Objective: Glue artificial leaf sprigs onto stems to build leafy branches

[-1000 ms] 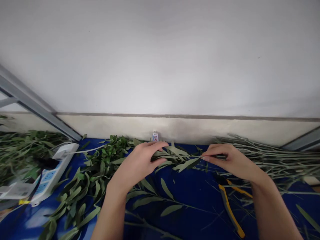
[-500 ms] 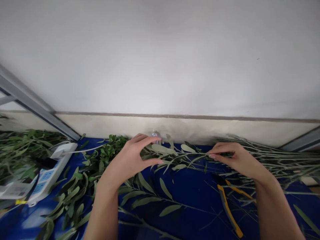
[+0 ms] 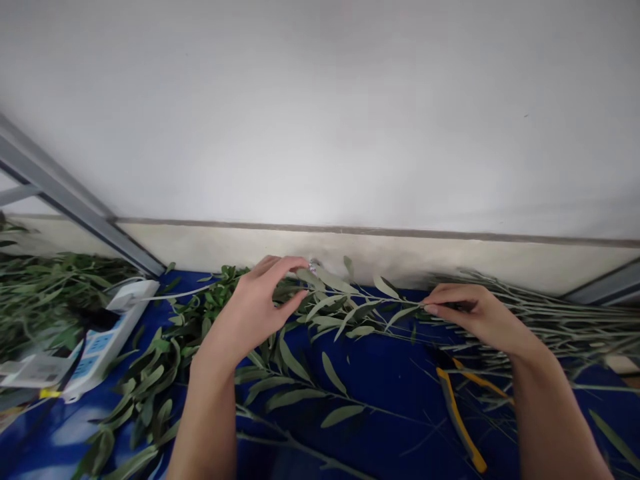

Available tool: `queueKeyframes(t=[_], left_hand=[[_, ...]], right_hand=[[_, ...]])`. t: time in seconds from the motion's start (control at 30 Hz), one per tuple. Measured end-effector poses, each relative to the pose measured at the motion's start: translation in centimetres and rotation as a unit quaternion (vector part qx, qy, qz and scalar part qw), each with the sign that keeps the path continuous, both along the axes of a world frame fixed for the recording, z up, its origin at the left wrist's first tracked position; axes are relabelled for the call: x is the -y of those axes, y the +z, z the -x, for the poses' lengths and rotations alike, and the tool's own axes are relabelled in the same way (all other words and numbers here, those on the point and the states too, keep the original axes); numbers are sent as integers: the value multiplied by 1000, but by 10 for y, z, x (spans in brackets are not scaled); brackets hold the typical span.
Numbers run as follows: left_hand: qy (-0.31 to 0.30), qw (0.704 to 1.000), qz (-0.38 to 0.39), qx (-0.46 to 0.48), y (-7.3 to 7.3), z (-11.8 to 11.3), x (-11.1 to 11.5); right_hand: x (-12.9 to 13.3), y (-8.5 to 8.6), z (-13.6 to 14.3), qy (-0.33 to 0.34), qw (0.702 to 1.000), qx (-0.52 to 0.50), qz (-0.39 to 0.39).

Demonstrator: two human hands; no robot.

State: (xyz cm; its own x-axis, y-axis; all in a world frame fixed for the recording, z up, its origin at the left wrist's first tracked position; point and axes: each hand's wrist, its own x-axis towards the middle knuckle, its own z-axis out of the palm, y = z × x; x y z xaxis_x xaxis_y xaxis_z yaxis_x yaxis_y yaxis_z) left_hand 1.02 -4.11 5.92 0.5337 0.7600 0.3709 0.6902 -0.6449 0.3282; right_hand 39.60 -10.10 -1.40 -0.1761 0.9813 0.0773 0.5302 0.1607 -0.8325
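Observation:
A leafy branch [image 3: 350, 293] with narrow grey-green leaves stretches level between my hands, close to the wall. Its bare stem end is pinched between the thumb and fingers of my right hand [image 3: 467, 313]. Around the branch's leafy tip on the other side, my left hand [image 3: 257, 303] is curved with thumb and fingers apart; a leaf lies near its fingertips. Another leafy sprig [image 3: 310, 393] lies on the blue surface [image 3: 385, 373] nearer to me. Pliers or cutters with yellow-and-grey handles [image 3: 460, 417] lie below my right hand, their head hidden in shadow and stems.
Many stripped stems [image 3: 560, 313] are heaped at the right. Leafy cuttings [image 3: 155, 373] and a white power strip [image 3: 107, 347] with cords lie at the left. A pale wall [image 3: 320, 133] rises behind, with metal frame bars [image 3: 85, 207] at the sides.
My left hand has shifted slightly left, away from the middle of the branch. My right hand still pinches the stem and has moved a little to the right in view.

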Motion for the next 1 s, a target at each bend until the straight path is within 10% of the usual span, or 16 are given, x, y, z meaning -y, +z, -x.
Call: queueKeyframes(t=[1.0], left_hand=[[-4,998,-59,17,12,2,9]], right_hand=[[-2,-3,-1,-10,999,-33,37]])
